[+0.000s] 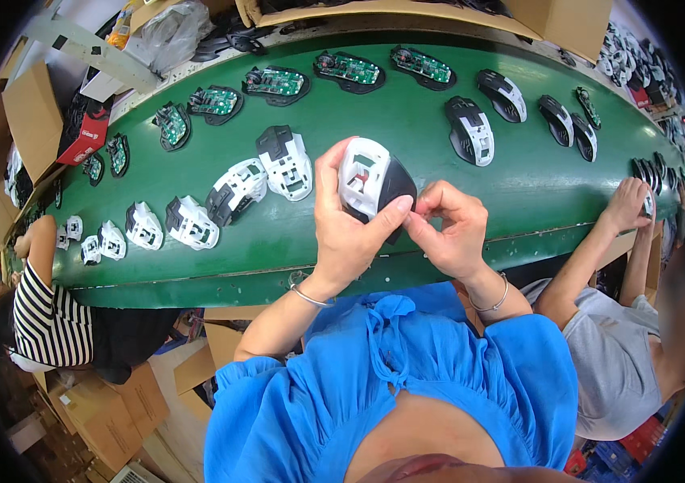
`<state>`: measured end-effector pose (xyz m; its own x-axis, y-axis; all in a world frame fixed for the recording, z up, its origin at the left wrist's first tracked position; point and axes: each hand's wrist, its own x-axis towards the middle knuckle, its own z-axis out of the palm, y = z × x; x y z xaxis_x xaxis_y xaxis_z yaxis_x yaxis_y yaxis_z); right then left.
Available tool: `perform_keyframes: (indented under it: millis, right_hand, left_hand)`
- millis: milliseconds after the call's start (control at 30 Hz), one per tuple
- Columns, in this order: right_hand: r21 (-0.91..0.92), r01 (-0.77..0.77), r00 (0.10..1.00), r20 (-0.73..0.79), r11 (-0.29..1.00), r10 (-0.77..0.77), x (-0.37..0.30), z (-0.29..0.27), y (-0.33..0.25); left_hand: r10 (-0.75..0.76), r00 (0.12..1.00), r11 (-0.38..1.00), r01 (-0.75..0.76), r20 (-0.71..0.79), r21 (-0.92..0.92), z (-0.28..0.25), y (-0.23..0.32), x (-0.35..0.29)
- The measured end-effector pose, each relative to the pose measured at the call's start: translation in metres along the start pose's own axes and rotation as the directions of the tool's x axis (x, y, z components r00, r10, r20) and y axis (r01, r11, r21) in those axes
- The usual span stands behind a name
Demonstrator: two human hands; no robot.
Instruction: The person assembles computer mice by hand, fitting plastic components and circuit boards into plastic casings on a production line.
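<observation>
A black-and-white computer mouse shell is held above the green table in front of me. My left hand wraps round its left side, with the thumb across the near end. The white half has a cut-out in which something red shows. At the near right edge of the shell, the thumb and fingers of my right hand are pinched together against it. Whether a small part sits in that pinch is hidden. Closest to my left hand on the table lies a white-and-black mouse top shell.
The green table carries a far row of black mouse bases with circuit boards, a near-left row of white shells, and black-and-white mice at right. People in striped and grey tops sit either side. Cardboard boxes stand around.
</observation>
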<state>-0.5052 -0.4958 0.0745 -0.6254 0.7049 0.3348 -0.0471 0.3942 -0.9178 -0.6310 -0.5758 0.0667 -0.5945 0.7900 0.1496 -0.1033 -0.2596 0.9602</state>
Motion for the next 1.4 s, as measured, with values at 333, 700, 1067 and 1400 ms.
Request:
perform_keyframes:
  millis: [333, 700, 1067, 1400]
  right_hand:
    - [0.198, -0.266, 0.905, 0.390, 0.943, 0.173, 0.032, -0.027, -0.013]
    - [0.497, -0.580, 0.808, 0.452, 0.645, 0.378, 0.034, -0.022, 0.008]
    - [0.097, -0.517, 0.855, 0.100, 0.851, 0.508, 0.031, -0.036, 0.030]
    - [-0.284, -0.090, 0.810, 0.537, 0.955, 0.236, 0.052, -0.018, 0.047]
  left_hand:
    - [-0.072, 0.953, 0.969, -0.003, 0.293, 0.247, -0.020, 0.015, 0.017]
    - [-0.271, 0.893, 0.945, 0.176, 0.361, 0.275, -0.025, 0.000, 0.018]
    - [-0.501, 0.760, 0.617, -0.022, 0.414, 0.787, -0.043, 0.015, 0.045]
    - [-0.437, 0.668, 0.629, -0.252, 0.603, 0.735, -0.070, -0.008, 0.065]
